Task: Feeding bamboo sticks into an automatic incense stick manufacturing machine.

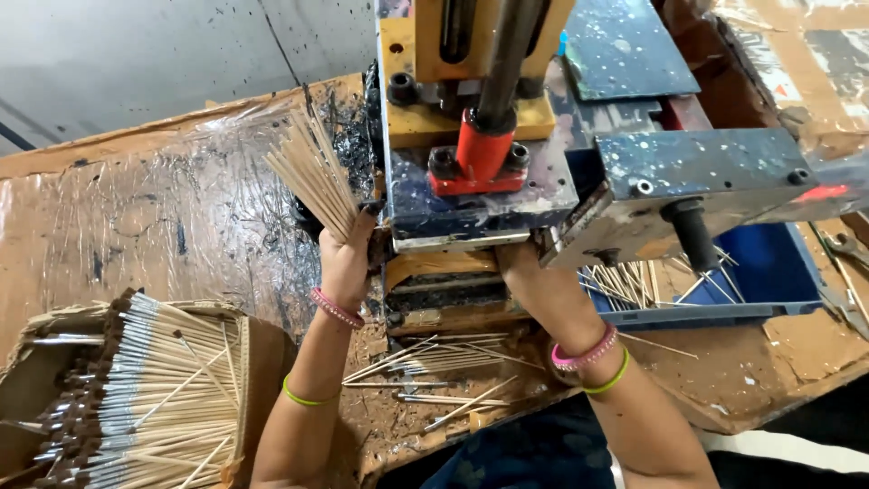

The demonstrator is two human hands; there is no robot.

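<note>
Sticks [312,172], thin and wooden, fan from the left hand [347,258], which is clenched around their lower ends beside a paint-spattered press [480,154]. The right hand [525,272] reaches under the press; its fingers are hidden. Feeding looks under way; next likely calls for sliding one stick in straight. A blue tray [769,272] lies far right.

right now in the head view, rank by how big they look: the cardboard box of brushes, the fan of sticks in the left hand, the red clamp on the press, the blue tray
1. cardboard box of brushes, though nearness to the camera inflates it
2. blue tray, partly hidden by the press
3. fan of sticks in the left hand
4. red clamp
</note>
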